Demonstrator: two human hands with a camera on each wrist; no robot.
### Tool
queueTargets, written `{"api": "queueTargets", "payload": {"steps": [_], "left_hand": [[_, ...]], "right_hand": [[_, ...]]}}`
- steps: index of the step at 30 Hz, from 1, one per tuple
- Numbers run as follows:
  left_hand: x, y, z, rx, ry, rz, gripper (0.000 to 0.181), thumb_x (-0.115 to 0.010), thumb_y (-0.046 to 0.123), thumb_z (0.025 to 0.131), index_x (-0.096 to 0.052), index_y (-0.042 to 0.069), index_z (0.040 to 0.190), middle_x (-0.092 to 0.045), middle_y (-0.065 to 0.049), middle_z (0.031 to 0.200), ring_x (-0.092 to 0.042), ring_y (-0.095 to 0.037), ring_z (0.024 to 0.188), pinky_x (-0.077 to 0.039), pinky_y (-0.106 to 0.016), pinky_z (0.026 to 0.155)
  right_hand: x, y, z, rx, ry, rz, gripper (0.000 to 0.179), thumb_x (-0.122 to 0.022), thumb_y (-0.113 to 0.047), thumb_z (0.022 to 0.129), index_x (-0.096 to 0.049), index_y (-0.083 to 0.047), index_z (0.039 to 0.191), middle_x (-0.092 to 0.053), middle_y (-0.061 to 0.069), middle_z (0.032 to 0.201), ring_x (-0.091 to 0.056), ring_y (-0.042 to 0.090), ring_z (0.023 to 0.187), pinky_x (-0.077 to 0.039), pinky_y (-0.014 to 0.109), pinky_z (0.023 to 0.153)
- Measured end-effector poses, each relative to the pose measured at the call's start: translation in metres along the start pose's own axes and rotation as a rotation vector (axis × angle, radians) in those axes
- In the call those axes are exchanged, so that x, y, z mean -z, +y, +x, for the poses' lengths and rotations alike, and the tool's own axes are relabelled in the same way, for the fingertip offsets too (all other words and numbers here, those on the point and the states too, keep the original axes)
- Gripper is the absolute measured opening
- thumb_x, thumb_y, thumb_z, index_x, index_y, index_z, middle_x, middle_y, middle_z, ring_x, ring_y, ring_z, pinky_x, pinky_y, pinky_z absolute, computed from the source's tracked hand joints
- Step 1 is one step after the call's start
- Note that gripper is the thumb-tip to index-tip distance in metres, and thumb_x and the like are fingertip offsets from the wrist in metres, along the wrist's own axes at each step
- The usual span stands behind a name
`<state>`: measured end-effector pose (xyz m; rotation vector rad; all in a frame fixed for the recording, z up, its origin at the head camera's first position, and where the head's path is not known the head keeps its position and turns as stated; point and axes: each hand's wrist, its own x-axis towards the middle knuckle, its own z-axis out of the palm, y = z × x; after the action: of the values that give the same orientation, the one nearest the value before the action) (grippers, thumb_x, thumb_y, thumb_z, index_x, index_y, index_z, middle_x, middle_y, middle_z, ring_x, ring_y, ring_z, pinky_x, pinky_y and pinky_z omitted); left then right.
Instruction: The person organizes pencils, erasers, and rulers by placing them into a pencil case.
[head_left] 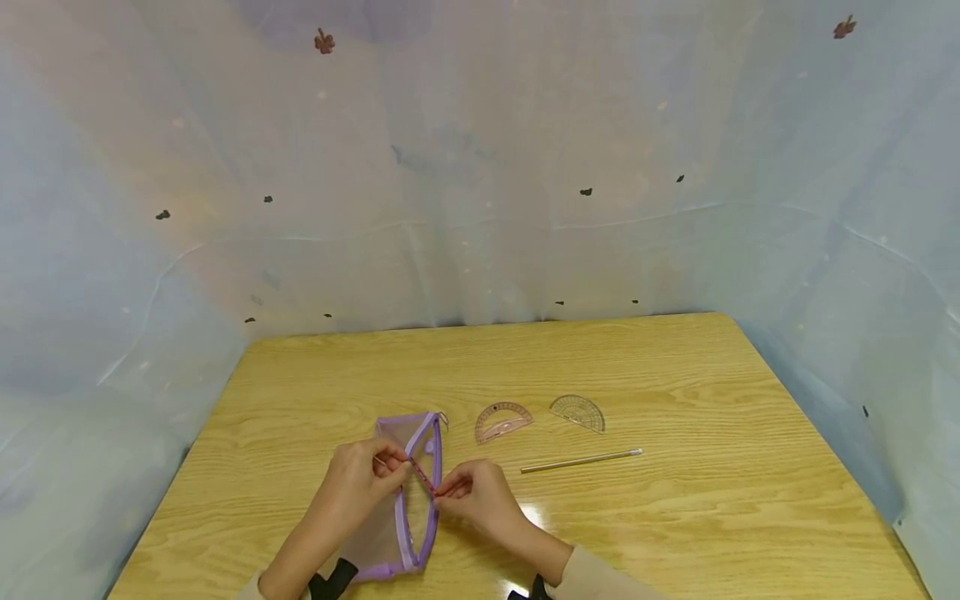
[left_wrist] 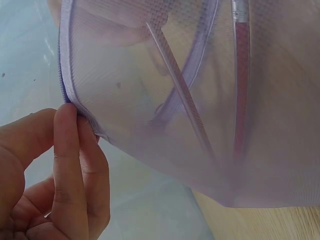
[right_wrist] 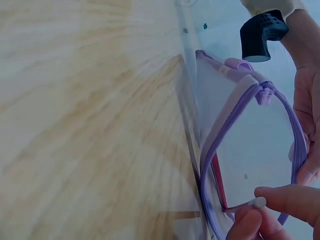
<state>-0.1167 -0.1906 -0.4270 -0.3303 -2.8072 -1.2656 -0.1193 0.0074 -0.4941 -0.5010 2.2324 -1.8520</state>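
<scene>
A purple see-through mesh pencil pouch [head_left: 375, 533] lies at the left front of the table with its zip undone. My left hand [head_left: 358, 479] pinches the zip edge of the opening between thumb and fingers, holding that side up. From the other side, my right hand [head_left: 480, 498] pinches the white-ended top of a slim pencil [right_wrist: 243, 205] at the mouth; its shaft slants down inside the mesh. In the left wrist view a red pencil [left_wrist: 242, 75] with a silver ferrule also shows through the mesh.
To the right of the pouch lie a pinkish clear protractor [head_left: 503, 432], a clear protractor [head_left: 588, 418] and a gold pencil [head_left: 581, 461] with a white end. The wooden table [head_left: 675, 533] meets a pale cloth backdrop [head_left: 480, 167] behind and at both sides.
</scene>
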Motion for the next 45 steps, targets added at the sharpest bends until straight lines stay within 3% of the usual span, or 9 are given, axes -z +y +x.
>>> {"api": "queueTargets", "payload": {"steps": [14, 23, 40, 45], "left_hand": [[0.001, 0.0, -0.001, 0.015, 0.015, -0.008, 0.01, -0.075, -0.003, 0.083, -0.07, 0.006, 0.081, -0.064, 0.005, 0.07, -0.06, -0.004, 0.061, -0.054, -0.02, 0.056], [0.003, 0.001, -0.001, 0.014, 0.013, 0.004, 0.008, -0.075, -0.003, 0.082, -0.071, 0.004, 0.081, -0.065, 0.004, 0.072, -0.061, -0.006, 0.063, -0.055, -0.019, 0.058], [0.003, 0.0, 0.0, 0.014, 0.017, 0.0, 0.008, -0.075, -0.005, 0.08, -0.072, 0.003, 0.082, -0.065, 0.003, 0.071, -0.061, -0.006, 0.062, -0.054, -0.019, 0.057], [0.002, -0.001, 0.001, 0.012, 0.011, 0.005, 0.008, -0.074, -0.006, 0.08, -0.072, 0.001, 0.082, -0.065, 0.003, 0.071, -0.062, -0.006, 0.063, -0.055, -0.019, 0.058]], "right_hand": [[-0.01, -0.007, 0.0, -0.023, -0.066, 0.064, 0.009, -0.08, 0.007, 0.078, -0.073, 0.007, 0.083, -0.07, 0.006, 0.072, -0.065, 0.006, 0.06, -0.055, 0.018, 0.056], [-0.014, -0.012, 0.0, -0.054, -0.112, 0.127, 0.011, -0.079, 0.006, 0.079, -0.072, 0.009, 0.087, -0.071, 0.011, 0.076, -0.071, 0.028, 0.066, -0.059, 0.027, 0.059], [-0.013, -0.012, 0.0, -0.064, -0.144, 0.171, 0.011, -0.075, 0.01, 0.082, -0.069, 0.014, 0.091, -0.072, 0.018, 0.08, -0.072, 0.027, 0.07, -0.059, 0.026, 0.062], [-0.011, -0.013, 0.0, -0.069, -0.128, 0.172, 0.011, -0.074, 0.011, 0.082, -0.068, 0.015, 0.091, -0.071, 0.018, 0.08, -0.07, 0.036, 0.072, -0.058, 0.023, 0.062]]}}
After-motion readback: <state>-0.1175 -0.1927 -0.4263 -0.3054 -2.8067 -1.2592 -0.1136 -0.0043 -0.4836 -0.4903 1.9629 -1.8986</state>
